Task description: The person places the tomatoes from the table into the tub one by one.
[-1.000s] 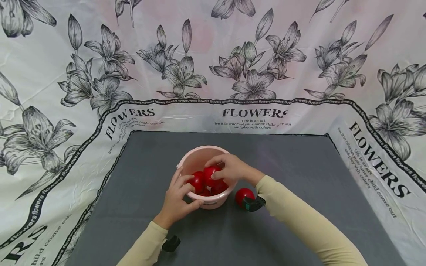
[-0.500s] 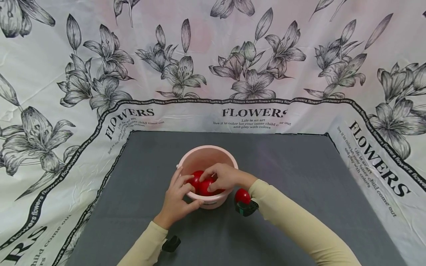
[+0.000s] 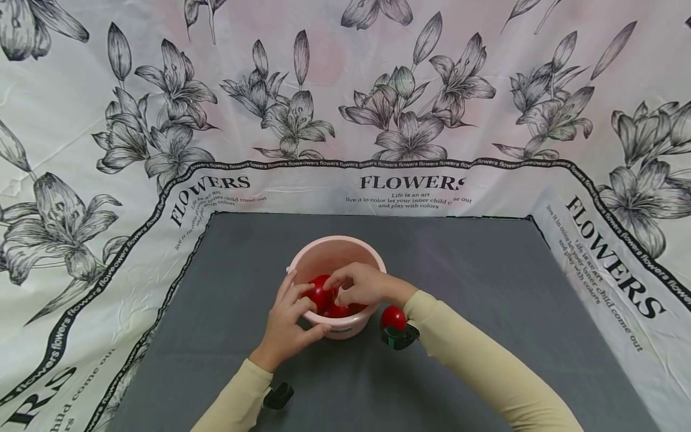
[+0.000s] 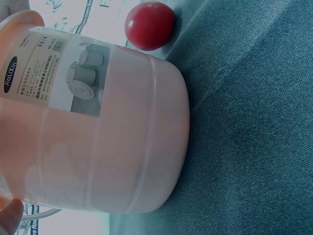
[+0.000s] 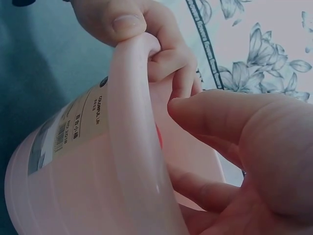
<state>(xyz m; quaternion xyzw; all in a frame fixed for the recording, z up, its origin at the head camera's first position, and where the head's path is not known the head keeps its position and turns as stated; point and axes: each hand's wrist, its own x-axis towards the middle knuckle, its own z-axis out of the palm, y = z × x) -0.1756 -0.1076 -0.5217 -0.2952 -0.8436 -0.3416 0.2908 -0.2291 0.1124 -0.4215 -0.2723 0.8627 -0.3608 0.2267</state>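
A pink plastic bucket stands on the grey surface. My left hand grips its near-left rim, thumb outside and fingers over the edge. Several shiny red balls lie inside, partly hidden by the hands. My right hand reaches over the right rim into the bucket. In the right wrist view its thumb and fingers are apart and loosely bent, with nothing visible between them. Another red ball rests on the surface outside, right of the bucket; the right wrist's black band partly covers it in the head view.
A white cloth printed with flowers and lettering rises behind and at both sides of the grey surface. The bucket carries a printed label on its side. A thin handle shows beside the bucket.
My right hand has lowered a red ball into the bucket and let it go; the ball now lies further left among the others. The left hand has stayed on the rim.
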